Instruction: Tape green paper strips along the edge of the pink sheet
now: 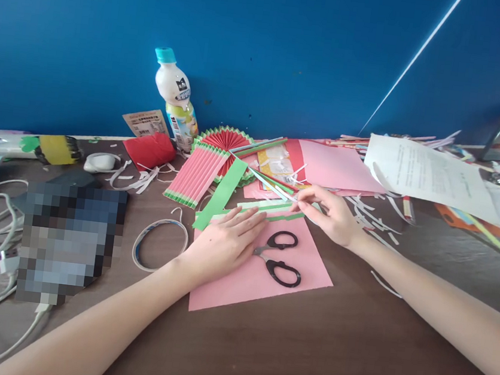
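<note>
Head view: our left hand (228,242) lies flat, fingers extended, on pink sheet (224,294) near its far edge. Our right hand (326,213) curls at sheet's far right corner, thumb and fingertips close; whether pinching, we cannot tell. We seem to align green-edged strip (284,216) there; next move likely calls for steady left palm.

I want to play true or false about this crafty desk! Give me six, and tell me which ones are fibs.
1. The scissors lie on pink paper. True.
2. The left hand is palm down, and the right hand has curled fingers. True.
3. The right hand is holding the scissors. False: the scissors lie apart from it.
4. A bottle stands near the blue wall. True.
5. The bottle has a red top. False: its cap is turquoise.
6. The pink paper under the scissors is round. False: it has straight edges.
</note>
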Demonstrator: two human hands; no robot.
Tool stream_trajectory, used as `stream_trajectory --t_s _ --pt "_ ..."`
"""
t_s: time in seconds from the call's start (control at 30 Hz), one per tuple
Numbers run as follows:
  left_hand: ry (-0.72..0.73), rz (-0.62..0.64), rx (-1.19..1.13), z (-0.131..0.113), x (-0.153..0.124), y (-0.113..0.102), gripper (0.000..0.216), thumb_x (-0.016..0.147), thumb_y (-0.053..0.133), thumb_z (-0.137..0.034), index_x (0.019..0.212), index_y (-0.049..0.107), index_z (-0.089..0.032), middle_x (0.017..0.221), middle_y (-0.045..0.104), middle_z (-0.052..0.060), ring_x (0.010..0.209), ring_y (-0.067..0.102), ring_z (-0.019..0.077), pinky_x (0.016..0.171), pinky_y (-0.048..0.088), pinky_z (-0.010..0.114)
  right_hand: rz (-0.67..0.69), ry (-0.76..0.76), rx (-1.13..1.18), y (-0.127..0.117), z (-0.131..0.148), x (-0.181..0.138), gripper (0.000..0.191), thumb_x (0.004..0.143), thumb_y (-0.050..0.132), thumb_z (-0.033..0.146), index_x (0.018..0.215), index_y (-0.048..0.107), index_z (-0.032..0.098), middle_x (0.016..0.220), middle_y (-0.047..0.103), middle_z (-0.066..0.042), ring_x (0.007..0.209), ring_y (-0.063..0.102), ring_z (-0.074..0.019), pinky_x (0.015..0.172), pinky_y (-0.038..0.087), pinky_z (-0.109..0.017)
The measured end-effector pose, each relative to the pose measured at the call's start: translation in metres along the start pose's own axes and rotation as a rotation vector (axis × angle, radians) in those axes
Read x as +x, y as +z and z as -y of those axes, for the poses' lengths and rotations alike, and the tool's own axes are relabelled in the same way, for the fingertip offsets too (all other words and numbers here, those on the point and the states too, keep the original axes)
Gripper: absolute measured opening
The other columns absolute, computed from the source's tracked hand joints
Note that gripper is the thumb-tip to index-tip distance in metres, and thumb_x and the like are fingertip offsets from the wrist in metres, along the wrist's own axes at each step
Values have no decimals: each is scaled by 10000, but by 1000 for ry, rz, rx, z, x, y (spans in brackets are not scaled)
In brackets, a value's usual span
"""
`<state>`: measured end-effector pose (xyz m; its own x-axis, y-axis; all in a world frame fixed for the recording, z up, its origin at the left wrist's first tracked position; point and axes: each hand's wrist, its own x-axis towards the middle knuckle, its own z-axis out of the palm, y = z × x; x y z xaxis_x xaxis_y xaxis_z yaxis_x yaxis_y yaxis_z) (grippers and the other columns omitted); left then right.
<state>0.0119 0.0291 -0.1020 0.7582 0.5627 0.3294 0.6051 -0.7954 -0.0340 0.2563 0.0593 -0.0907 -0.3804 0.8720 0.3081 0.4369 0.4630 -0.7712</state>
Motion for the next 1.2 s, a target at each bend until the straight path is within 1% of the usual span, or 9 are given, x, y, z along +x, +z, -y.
stream_trajectory --t_s 0.07,0.17,0.33,0.47,0.53,0.77,0.97,1.1,1.2 --pt "9 38 -10 0 0 -1 392 917 344 -210 1281 467 -136 1358 471 62 1271 407 206 1084 326 402 -29 -54 -90 4 -5 -6 68 861 460 293 853 488 232 816 647 -24 780 606 -177 726 459 -328" --pt "15 80 -27 1 0 -1 390 924 327 -212 1275 477 -135 1347 484 62 1245 442 194 1066 356 379 5 -94 -184 6 -11 -10 59 859 438 276 846 482 240 798 652 -31 770 618 -190 709 475 -339" --pt "12 66 -40 2 -1 1 383 920 315 -182 1239 516 -118 1320 516 71 1204 489 196 1046 386 355 -4 -140 -242 6 -14 -8 74 865 416 234 850 489 235 783 668 -25 746 627 -176 682 483 -314" --pt "3 87 -66 1 0 0 377 916 334 -182 1250 506 -149 1324 513 65 1206 487 191 1050 383 356 -48 -264 -359 7 -13 -8 98 848 425 193 818 512 224 769 667 -34 691 607 -165 649 476 -300" --pt "5 90 -74 1 0 -1 377 917 333 -181 1249 506 -150 1326 511 65 1207 486 192 1048 385 362 -59 -283 -400 7 -13 -9 111 843 424 194 800 521 227 749 662 -33 669 598 -163 633 473 -298" --pt "-4 74 -89 2 0 0 378 909 341 -178 1244 515 -145 1323 513 62 1201 491 190 1052 384 360 -21 -151 -350 8 -14 -9 119 852 402 249 812 513 238 764 662 -30 710 616 -173 639 479 -312" --pt "-12 77 -107 3 0 1 380 905 347 -172 1246 513 -151 1330 508 60 1193 499 195 1045 392 359 -19 -73 -210 6 -12 -10 73 863 417 266 838 480 238 778 659 -21 696 611 -168 637 463 -305" --pt "-24 69 -127 3 2 0 367 907 346 -176 1224 530 -167 1315 524 54 1182 509 183 1039 398 352 -29 18 -18 0 -6 -3 92 864 443 301 817 481 233 807 639 -24 793 595 -185 723 436 -323" --pt "-32 69 -155 3 2 1 357 906 353 -175 1210 540 -171 1307 534 44 1174 515 169 1041 394 334 47 69 108 -7 -4 6 145 853 466 315 753 494 213 822 580 -26 798 538 -174 737 401 -320"
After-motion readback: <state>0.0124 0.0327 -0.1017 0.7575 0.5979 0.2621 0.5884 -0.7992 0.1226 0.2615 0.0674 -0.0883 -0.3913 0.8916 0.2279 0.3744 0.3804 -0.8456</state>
